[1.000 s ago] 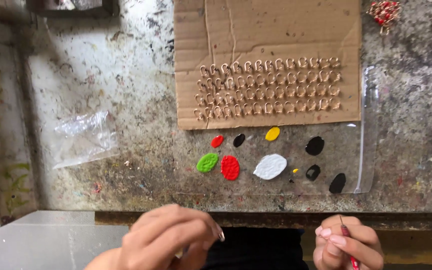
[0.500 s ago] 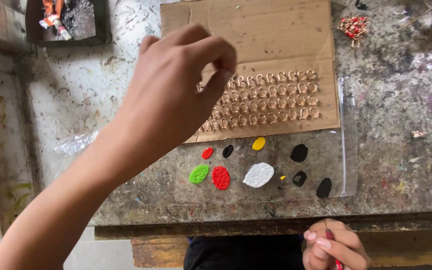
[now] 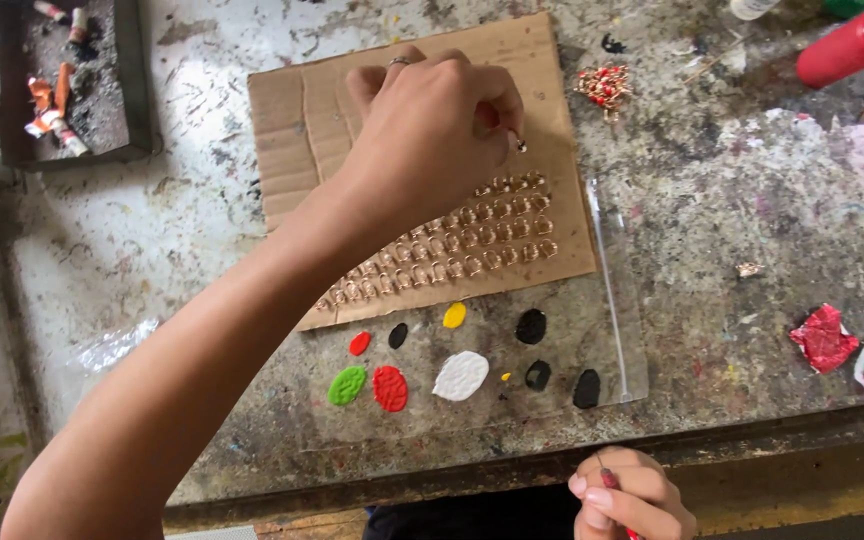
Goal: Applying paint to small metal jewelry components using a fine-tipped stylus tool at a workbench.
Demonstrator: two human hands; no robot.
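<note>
Cardboard sheet (image 3: 422,160), head view: rows of small metal pieces (image 3: 452,250) on it; left hand (image 3: 432,130) above them, fingertips pinching one small piece (image 3: 519,145). Right hand (image 3: 632,495), below the sheet, gripped a red-tipped tool (image 3: 607,478). Risk: the forearm crossing the paint blobs (image 3: 389,387) could smear them.

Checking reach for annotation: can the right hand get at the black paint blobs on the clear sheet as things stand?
Probably yes. The right hand sits at the table's near edge, closed on a thin red tool, and the nearest black blob on the clear sheet lies just beyond it with nothing between. The left hand is over the cardboard, out of the way.
</note>
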